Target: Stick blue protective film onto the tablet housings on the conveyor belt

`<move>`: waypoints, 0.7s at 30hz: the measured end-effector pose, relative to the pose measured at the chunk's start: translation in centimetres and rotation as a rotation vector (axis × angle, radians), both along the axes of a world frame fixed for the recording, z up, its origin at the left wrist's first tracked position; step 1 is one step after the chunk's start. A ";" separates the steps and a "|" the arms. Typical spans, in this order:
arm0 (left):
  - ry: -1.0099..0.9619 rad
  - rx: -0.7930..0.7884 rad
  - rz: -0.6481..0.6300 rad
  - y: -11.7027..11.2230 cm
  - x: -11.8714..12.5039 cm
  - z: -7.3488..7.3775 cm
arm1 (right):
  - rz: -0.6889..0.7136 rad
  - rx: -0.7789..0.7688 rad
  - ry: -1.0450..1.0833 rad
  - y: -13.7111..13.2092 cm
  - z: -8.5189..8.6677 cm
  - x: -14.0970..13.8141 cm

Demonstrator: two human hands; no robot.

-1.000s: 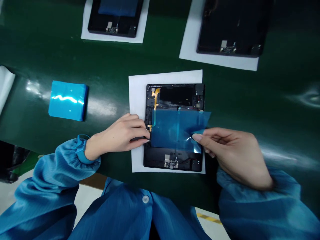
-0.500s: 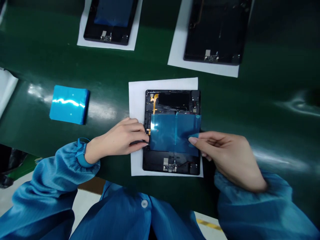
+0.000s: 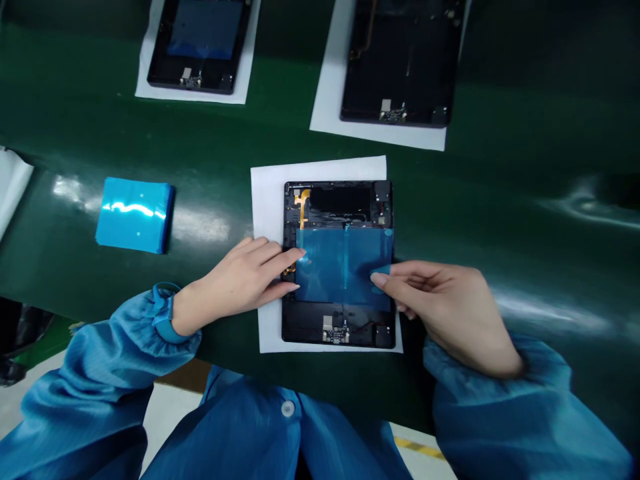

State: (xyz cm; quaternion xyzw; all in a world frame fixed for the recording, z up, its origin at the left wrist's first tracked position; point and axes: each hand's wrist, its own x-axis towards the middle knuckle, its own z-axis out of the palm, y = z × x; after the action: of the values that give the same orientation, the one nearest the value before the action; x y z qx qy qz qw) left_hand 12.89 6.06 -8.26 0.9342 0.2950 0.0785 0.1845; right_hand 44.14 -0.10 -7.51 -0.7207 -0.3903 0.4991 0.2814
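In front of me an opened tablet housing (image 3: 310, 323), black with orange flex cables and small circuit boards, lies on a white sheet (image 3: 267, 193). A translucent blue film (image 3: 325, 273) covers its middle. The film's right edge is pinched between the thumb and forefinger of my right hand (image 3: 440, 300). My left hand (image 3: 253, 273) has its fingers apart at the housing's left side. Its forefinger rests on the film's left edge, and its thumb lies near the lower left of the film.
A stack of blue films (image 3: 134, 217) lies on the green table (image 3: 210, 147) to the left. Two more tablet housings, one at back left (image 3: 195, 73) and one at back right (image 3: 400, 73), lie on white sheets. Another white sheet (image 3: 13, 180) sits at the far left.
My left forefinger has stretched out from the housing's left edge onto the film. My right hand keeps its pinch on the film. The whole view has shifted slightly.
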 end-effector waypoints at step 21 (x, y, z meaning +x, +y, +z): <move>0.223 0.053 0.088 -0.7 1.8 1.0 | 0.033 0.069 0.012 0.3 0.1 -0.2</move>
State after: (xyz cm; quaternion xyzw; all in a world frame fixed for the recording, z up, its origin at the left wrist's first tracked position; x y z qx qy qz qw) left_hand 14.71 5.33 -7.31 0.9279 0.3520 -0.0101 0.1223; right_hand 43.92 0.19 -7.38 -0.7011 -0.4172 0.4942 0.3002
